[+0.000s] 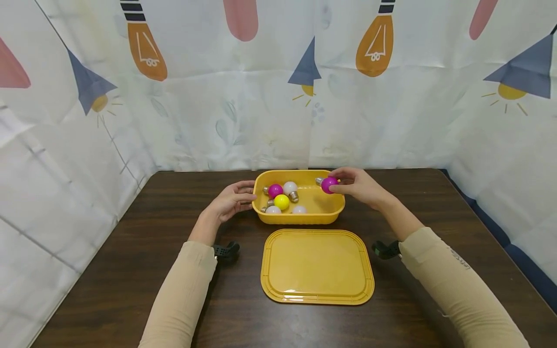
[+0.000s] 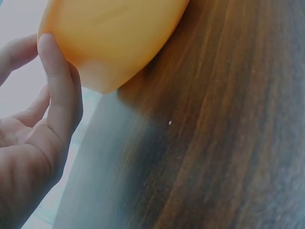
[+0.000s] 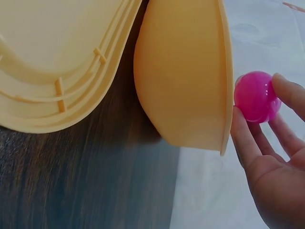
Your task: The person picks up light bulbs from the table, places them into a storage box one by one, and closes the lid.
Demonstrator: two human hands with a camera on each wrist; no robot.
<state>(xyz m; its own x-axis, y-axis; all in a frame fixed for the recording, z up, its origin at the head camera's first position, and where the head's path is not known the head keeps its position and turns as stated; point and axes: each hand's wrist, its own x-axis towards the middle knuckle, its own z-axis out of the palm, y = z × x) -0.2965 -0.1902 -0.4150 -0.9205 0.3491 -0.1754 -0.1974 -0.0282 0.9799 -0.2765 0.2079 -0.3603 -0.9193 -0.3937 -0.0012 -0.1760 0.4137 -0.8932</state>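
Observation:
A deep yellow plastic tub (image 1: 319,219) stands on the table with several small light bulbs inside. Among them are a magenta bulb (image 1: 275,191), a yellow bulb (image 1: 281,202) and a white bulb (image 1: 289,187); two more white ones lie partly behind the front wall. At the tub's left end, my left hand (image 1: 230,200) holds the rim between thumb and fingers. Over the right end, my right hand (image 1: 363,187) pinches another magenta bulb (image 3: 256,97) by its round glass, metal base pointing left in the head view. In the right wrist view that bulb is beside the rim.
In front of the tub, a flat yellow lid (image 1: 317,267) lies on the dark wooden table (image 1: 130,270). A white patterned curtain (image 1: 261,121) hangs behind the table and along both sides.

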